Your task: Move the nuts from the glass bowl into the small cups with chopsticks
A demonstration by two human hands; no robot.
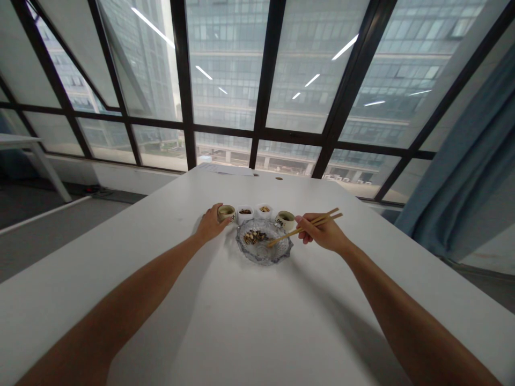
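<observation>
Right fingers (307, 236) hold two chopsticks (285, 237) over one bowl (263, 258) beside four cups (287, 221).

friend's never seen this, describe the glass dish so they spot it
A white table before windows bears a row of four small containers. On their near side, between the left hand and right hand, sits the glass dish. Unlike its neighbours, it is broad and wavy-edged.

You look to be in an office, with a big white table (249, 321), wide windows (269, 64) and a tall building (225, 91) outside.
</observation>
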